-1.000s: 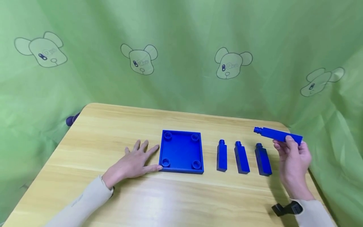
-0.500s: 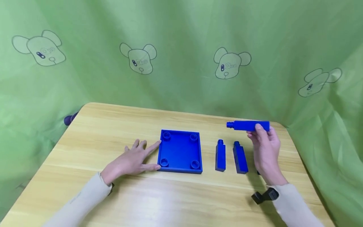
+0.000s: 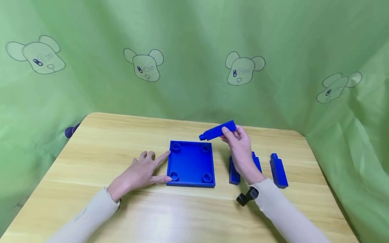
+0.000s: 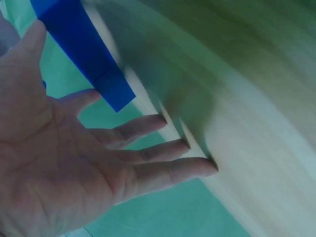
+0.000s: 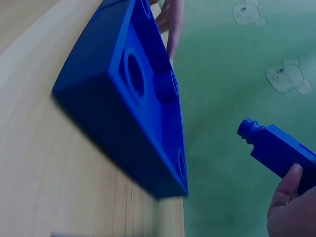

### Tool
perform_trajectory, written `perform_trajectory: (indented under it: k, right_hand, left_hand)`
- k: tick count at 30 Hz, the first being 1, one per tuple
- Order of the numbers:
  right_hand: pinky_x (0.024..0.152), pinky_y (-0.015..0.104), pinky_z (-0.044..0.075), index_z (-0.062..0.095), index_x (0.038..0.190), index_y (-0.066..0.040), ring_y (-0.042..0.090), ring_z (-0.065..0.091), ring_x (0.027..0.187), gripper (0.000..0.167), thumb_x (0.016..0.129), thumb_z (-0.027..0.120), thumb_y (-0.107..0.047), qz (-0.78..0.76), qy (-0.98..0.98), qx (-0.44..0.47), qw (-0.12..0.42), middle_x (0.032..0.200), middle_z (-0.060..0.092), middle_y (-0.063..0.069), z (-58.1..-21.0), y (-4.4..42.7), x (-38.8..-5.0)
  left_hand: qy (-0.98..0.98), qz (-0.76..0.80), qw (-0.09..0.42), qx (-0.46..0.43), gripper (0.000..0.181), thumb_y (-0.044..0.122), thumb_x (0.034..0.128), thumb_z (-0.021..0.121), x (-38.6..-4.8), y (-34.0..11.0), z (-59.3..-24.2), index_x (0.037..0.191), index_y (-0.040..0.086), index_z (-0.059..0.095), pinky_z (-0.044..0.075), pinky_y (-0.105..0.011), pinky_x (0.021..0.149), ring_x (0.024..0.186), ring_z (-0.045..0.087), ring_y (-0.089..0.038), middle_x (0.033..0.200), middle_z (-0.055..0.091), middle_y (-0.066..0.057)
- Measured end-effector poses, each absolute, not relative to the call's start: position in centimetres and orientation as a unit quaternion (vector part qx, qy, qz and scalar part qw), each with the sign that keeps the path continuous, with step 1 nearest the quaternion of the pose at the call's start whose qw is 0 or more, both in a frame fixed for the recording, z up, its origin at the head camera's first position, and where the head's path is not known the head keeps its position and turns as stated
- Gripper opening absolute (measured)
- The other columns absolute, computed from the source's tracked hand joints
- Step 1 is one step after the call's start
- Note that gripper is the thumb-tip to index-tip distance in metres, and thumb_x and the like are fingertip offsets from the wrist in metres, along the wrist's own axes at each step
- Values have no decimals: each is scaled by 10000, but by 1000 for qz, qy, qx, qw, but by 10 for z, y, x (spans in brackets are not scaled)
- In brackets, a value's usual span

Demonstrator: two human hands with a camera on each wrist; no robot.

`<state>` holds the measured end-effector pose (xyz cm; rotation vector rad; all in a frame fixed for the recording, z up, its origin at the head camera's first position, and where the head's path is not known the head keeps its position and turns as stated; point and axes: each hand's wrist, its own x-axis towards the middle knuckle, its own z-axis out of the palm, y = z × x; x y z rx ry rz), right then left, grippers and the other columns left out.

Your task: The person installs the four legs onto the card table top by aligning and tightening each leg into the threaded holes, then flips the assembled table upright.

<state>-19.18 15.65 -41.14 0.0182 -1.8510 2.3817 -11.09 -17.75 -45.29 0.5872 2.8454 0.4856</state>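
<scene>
A square blue tray-like base [image 3: 190, 163] lies on the table, with a round threaded socket in each inner corner. My left hand [image 3: 138, 175] is spread at its left side, thumb and index finger touching the edge; the left wrist view shows the extended fingers [image 4: 148, 133]. My right hand [image 3: 241, 148] pinches a blue square leg [image 3: 219, 131] near its plain end, above the table. The leg tilts, its threaded tip pointing left and down, apart from the base's far right socket. In the right wrist view the held leg's threaded end [image 5: 252, 129] shows clearly.
Three more blue legs lie to the right: one [image 3: 233, 172] and another [image 3: 257, 162] partly hidden by my right hand and wrist, and a third [image 3: 278, 171] in full view. Green curtain [image 3: 194, 87] hangs behind the wooden table [image 3: 127, 216].
My right hand has carried the leg leftward from the table's right side to near the base, and the threaded tip now dips. The left hand stays at the base's edge.
</scene>
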Motion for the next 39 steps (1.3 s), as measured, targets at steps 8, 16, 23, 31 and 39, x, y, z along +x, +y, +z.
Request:
perform_trajectory:
  k: [8, 16, 23, 31, 39]
  right_hand:
    - [942, 319, 600, 619, 1130, -53, 134, 716, 898, 169, 1064, 747, -142, 767, -642, 20, 13, 987, 741, -6, -415, 125, -202]
    - [959, 335, 592, 634, 1118, -69, 131, 712, 915, 158, 1056, 757, -148, 743, -669, 31, -16, 985, 743, -13, -420, 104, -206]
    - [962, 306, 577, 655, 1181, -63, 145, 716, 1002, 214, 1048, 773, -184, 720, -692, 33, -41, 1041, 755, 0, -426, 94, -210]
    - [1019, 379, 550, 660, 1236, -40, 205, 700, 1057, 302, 1050, 779, -245, 684, -724, 70, -57, 1099, 743, 64, -429, 82, -215]
    - [715, 254, 411, 664, 1154, -28, 185, 514, 806, 247, 1048, 773, -224, 612, -775, 150, -45, 888, 568, 24, -428, 73, -213]
  left_hand:
    - [960, 162, 99, 207, 1013, 809, 959, 605, -116, -181, -451, 1755, 269, 289, 390, -877, 1006, 1443, 411, -604, 1568, 467, -307]
    - [956, 162, 117, 215, 1024, 787, 961, 627, -118, -182, -449, 1760, 256, 268, 372, -887, 1009, 1478, 361, -628, 1613, 422, -316]
    - [955, 162, 124, 214, 1036, 798, 953, 628, -118, -180, -451, 1759, 256, 270, 374, -886, 1009, 1463, 383, -615, 1603, 435, -308]
    - [957, 156, 121, 214, 1048, 800, 945, 634, -120, -182, -451, 1760, 255, 266, 398, -873, 1002, 1447, 406, -602, 1575, 460, -298]
    - [957, 153, 121, 212, 1046, 807, 942, 628, -119, -184, -451, 1759, 258, 272, 401, -872, 999, 1445, 408, -601, 1574, 463, -298]
